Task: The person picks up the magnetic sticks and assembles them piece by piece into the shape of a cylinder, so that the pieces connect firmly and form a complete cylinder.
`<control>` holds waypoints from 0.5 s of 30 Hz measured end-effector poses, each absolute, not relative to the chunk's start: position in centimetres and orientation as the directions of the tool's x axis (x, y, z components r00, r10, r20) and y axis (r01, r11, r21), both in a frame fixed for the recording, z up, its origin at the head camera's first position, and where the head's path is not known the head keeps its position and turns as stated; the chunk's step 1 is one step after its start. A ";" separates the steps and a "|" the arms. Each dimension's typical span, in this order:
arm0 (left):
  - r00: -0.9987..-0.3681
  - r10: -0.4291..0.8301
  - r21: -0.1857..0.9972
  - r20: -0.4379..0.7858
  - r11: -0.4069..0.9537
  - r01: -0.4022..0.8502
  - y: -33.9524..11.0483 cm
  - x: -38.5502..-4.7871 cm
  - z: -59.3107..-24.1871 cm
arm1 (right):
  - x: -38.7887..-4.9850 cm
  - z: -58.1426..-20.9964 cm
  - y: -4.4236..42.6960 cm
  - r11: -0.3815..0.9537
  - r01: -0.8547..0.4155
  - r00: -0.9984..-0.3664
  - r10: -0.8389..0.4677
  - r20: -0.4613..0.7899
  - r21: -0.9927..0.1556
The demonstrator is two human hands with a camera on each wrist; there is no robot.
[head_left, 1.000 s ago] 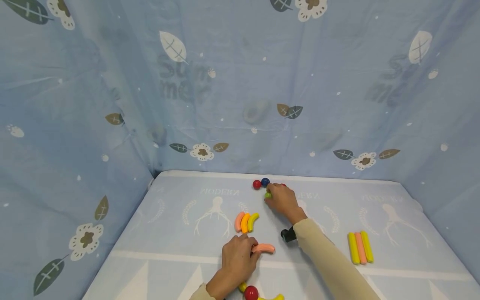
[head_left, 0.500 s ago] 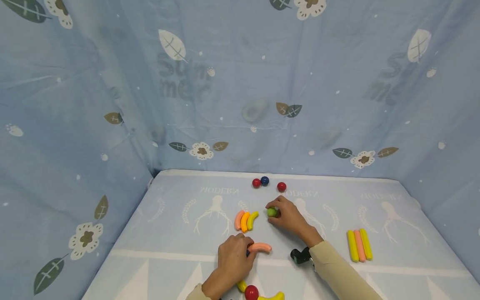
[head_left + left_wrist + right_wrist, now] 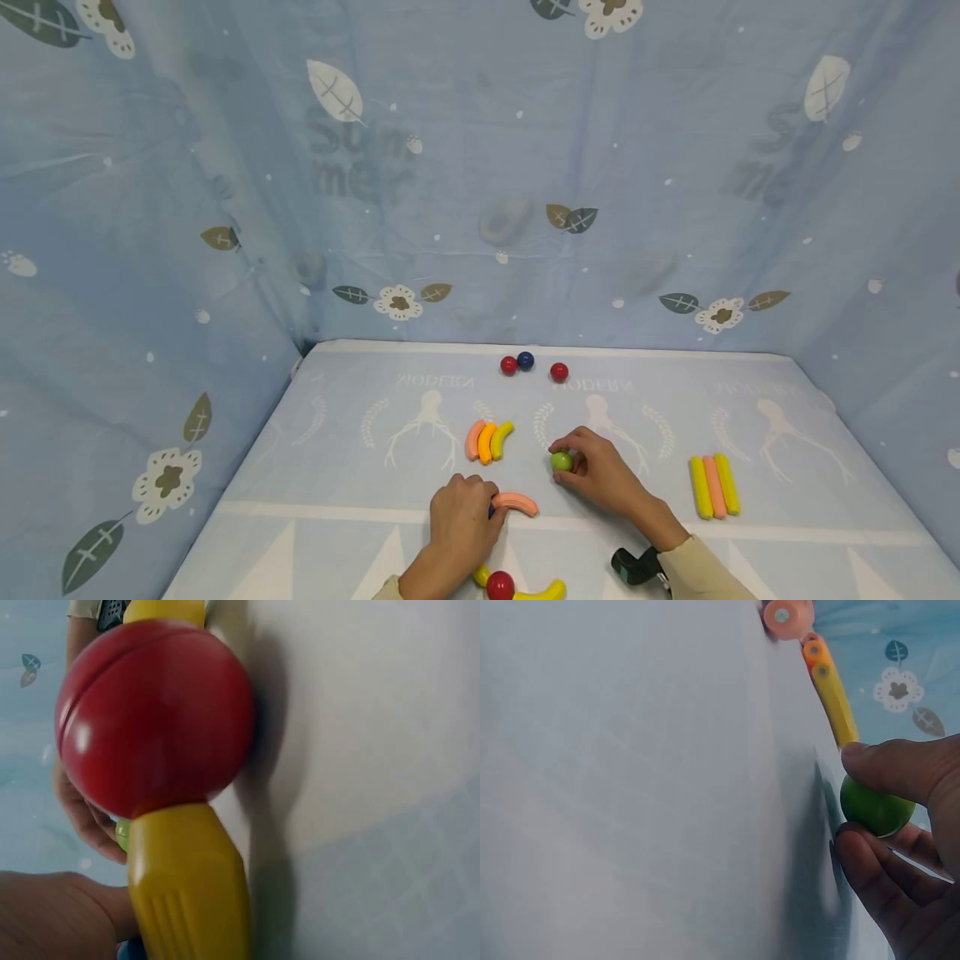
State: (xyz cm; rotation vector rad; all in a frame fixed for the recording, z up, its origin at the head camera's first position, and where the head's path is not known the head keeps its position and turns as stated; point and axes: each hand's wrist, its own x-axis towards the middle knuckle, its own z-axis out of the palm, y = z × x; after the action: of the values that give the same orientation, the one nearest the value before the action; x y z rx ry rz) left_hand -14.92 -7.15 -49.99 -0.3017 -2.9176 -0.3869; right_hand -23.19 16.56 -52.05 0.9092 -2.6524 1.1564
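Observation:
My right hand [image 3: 600, 473] pinches a green ball [image 3: 561, 462] between thumb and fingers, just above the mat. In the right wrist view, the same green ball [image 3: 876, 806] sits between thumb and fingertips. My left hand [image 3: 463, 518] holds a blue ball [image 3: 492, 510], mostly hidden by its fingers, at the end of a pink curved rod [image 3: 516, 502]. Below that hand, a red ball [image 3: 500, 585] touches a yellow curved rod [image 3: 542, 591] on its right and another yellow rod [image 3: 187, 885], clear in the left wrist view.
Pink, orange and yellow curved rods [image 3: 487, 442] lie side by side ahead of the left hand. Two red balls and a blue ball [image 3: 526, 361] rest at the mat's back. Straight yellow and pink rods [image 3: 715, 487] lie at right. A patterned cloth [image 3: 480, 167] hangs behind.
My right hand has brought the green ball back from the far row towards me and slightly right. My left hand stays nearly in place, the pink curved rod shifting slightly left.

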 end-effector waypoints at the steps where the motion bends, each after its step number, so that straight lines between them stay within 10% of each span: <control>1: -0.962 0.173 0.240 0.209 0.945 0.222 -7.2 -14.9 -50.0 | -23.0 -52.1 16.6 0.521 -0.571 -0.810 -0.485 0.331 -0.634; 15: -0.949 0.139 0.305 0.283 0.925 0.226 -7.6 -14.7 -50.7 | -20.1 -52.3 16.5 0.370 -0.590 -0.773 -0.517 0.368 -0.718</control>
State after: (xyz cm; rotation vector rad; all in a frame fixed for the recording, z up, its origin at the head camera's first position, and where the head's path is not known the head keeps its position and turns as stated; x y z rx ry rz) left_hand -14.66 -7.62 -50.65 -0.2726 -2.8273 -0.4926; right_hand -20.08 16.48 -52.32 1.0249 -2.5324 1.3804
